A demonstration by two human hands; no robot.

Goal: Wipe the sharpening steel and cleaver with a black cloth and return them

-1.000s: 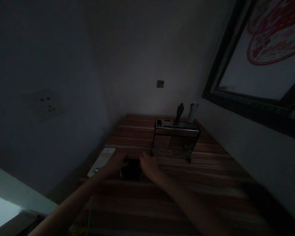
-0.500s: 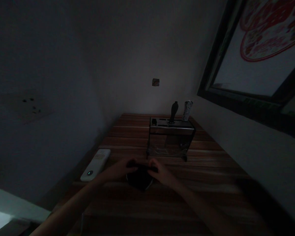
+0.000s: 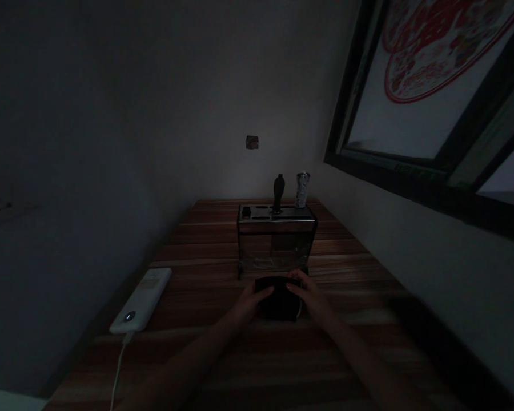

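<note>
The room is very dim. A small black object (image 3: pixel 278 299) rests on the striped wooden counter (image 3: pixel 248 365), just in front of a metal knife block (image 3: pixel 276 242). My left hand (image 3: pixel 248 302) grips its left side, and my right hand (image 3: pixel 310 297) grips its right side, fingers curled over the top edge. I cannot make out what the black object is.
Two handles, one dark (image 3: pixel 278 194) and one pale (image 3: pixel 302 190), stick up from the knife block. A white power bank (image 3: pixel 141 299) with a lit dot and a white cable (image 3: pixel 117 371) lies at the left. A dark-framed window (image 3: pixel 411 108) with a red paper cutting fills the right wall.
Both hands have carried the black object to the right, from beside the power bank to just in front of the knife block. The view has swung right with them.
</note>
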